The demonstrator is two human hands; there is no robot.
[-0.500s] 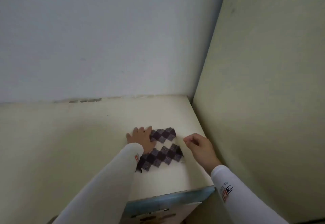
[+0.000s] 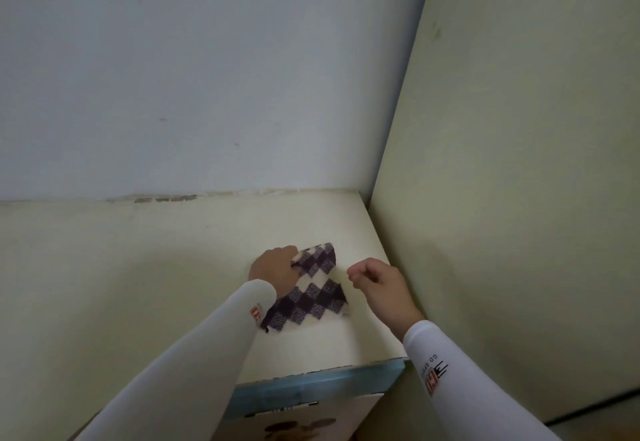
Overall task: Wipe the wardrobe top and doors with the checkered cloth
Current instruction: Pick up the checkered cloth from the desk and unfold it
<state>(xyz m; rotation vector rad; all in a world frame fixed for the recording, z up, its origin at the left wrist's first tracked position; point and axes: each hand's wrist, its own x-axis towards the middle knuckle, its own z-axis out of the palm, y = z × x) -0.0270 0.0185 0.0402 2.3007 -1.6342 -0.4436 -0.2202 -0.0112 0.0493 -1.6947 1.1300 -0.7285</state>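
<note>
The checkered cloth (image 2: pixel 313 293), in dark purple and white squares, lies on the cream wardrobe top (image 2: pixel 311 219), toward its right half and short of the back edge. The left hand (image 2: pixel 275 269) rests on the cloth's far left part with its fingers curled round a bunched fold there, so that this corner rises slightly off the surface while the rest of the cloth lies flat. The right hand (image 2: pixel 381 288) is just to the right of the cloth, apart from it, with its fingers curled in toward the palm and the thumb close to the forefinger; it holds nothing. Both arms wear white sleeves (image 2: pixel 207 354) with a red and black logo near the wrist. A pale green wall (image 2: pixel 519 198) stands directly against the right side of the wardrobe top. The top's front edge (image 2: pixel 311 385) is light blue, and below it shows a strip of the wardrobe front (image 2: pixel 298 426) with a brown pattern, too blurred to tell.
</note>
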